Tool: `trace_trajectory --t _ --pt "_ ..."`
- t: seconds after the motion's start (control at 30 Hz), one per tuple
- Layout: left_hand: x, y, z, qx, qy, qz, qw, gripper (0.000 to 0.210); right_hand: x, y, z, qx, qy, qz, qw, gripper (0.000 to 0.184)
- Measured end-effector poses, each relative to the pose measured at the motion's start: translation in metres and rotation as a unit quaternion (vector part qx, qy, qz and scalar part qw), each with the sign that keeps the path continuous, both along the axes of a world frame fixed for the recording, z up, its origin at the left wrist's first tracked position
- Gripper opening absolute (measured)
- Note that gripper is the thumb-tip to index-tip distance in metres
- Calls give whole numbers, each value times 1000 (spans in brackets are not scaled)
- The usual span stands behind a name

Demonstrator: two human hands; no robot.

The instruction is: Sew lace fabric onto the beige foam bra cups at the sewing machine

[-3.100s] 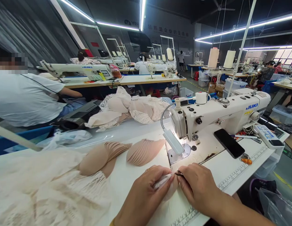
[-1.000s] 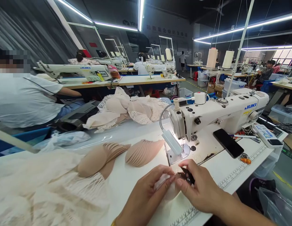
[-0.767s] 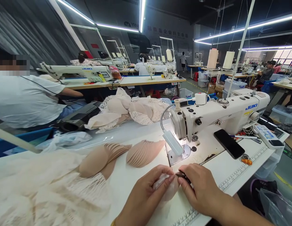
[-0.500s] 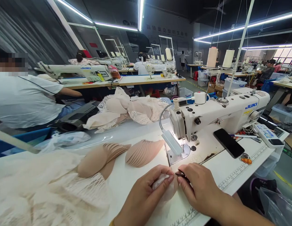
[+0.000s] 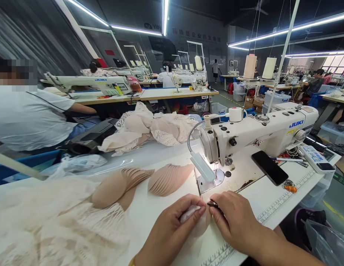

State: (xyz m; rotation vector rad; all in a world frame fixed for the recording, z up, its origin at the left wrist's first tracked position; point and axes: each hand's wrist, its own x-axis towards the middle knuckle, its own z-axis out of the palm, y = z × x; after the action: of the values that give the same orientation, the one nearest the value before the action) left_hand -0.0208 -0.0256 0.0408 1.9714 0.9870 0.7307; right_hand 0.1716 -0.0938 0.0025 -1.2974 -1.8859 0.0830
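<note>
In the lower middle, my left hand (image 5: 176, 225) pinches a pale fabric piece (image 5: 200, 226), part sheer white and part beige, between thumb and fingers. Close beside it, my right hand (image 5: 235, 220) is closed around small dark thread snips (image 5: 213, 204), whose tip meets the fabric's edge; the handle is mostly hidden by my fingers. Both hands are over the white table just in front of the sewing machine (image 5: 258, 129). Beyond my left hand lie a fanned stack of beige bra cups (image 5: 169, 180) and another stack of cups (image 5: 112, 188).
Cream lace fabric (image 5: 58, 221) covers the table's left side, and more lace pieces (image 5: 152, 127) lie behind. A lamp (image 5: 202, 168) hangs by the needle area. A black phone (image 5: 269, 167) and an orange-handled item (image 5: 290, 188) rest at right. A person (image 5: 30, 118) sits at left.
Almost nothing differs. Both hands keep their hold at the fabric's edge, with only a very slight shift. The seated person's head at left has moved a little to the right.
</note>
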Motion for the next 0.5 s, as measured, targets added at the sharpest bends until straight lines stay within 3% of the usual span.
trace_trajectory --t 0.33,0.5 --pt "0 -1 5 -4 1 -1 1000 26 -1 1 -2 60 -85 -19 994 26" --pt "2 -3 4 -15 5 -24 1000 25 -1 1 -1 22 -51 15 998 29"
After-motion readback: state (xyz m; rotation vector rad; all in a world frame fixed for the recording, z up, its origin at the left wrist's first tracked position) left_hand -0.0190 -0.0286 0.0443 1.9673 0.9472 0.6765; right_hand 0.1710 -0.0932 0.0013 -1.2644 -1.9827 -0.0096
